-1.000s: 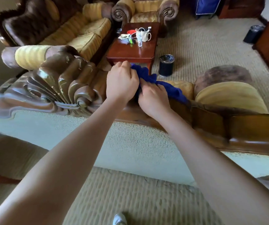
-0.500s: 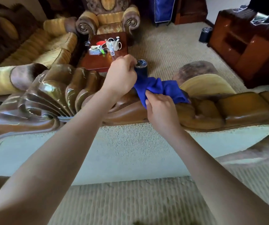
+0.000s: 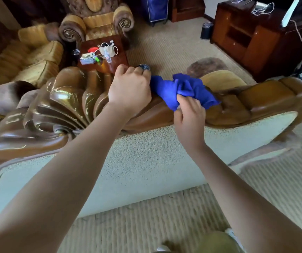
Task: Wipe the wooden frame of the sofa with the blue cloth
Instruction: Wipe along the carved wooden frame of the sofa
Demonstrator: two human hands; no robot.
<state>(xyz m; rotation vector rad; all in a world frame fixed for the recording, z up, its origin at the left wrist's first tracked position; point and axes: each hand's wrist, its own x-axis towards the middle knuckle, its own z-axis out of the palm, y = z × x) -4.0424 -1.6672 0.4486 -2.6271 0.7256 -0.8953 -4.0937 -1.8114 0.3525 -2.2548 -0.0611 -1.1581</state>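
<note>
Blue cloth [image 3: 183,90] lies bunched on the top rail of the sofa's carved wooden frame [image 3: 237,105], stretched between both hands. The left hand [image 3: 131,88] grips its left end with curled fingers. The right hand [image 3: 189,114] pinches the cloth's near edge.

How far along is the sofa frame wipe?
Done: can't judge; no visible difference between wiped and unwiped wood. In hand: both hands grip the bunched blue cloth on the top rail of the wooden frame, left hand at one end, right hand at the near edge. Left: likely the carved shell crest and the rail's right stretch, neither under the cloth.
</note>
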